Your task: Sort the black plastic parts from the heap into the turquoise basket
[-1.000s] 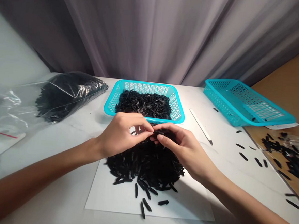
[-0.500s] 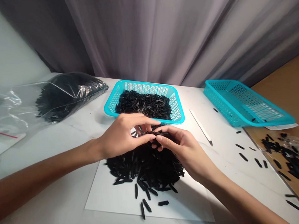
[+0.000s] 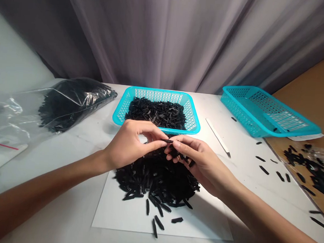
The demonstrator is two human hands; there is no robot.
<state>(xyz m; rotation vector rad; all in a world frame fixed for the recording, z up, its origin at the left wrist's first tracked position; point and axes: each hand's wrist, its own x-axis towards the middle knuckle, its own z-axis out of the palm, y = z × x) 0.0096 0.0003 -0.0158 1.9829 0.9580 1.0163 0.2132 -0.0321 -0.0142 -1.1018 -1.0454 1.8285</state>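
Head view: left grip [image 3: 127, 145] and right grip [image 3: 202, 164] both clamped fingertip-only on one black stick [image 3: 167, 140] just above the pile [image 3: 158, 180] on the desk [image 3: 78, 130], so it could slip and vanish among lookalikes.

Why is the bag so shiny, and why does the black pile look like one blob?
Head view: light glints off the clear plastic bag of black pieces; same head view: the pile of small black plastic pieces is too dark to show detail.

small-parts workbench: 2 baskets [image 3: 191, 118], bagged black pieces [image 3: 69, 100].
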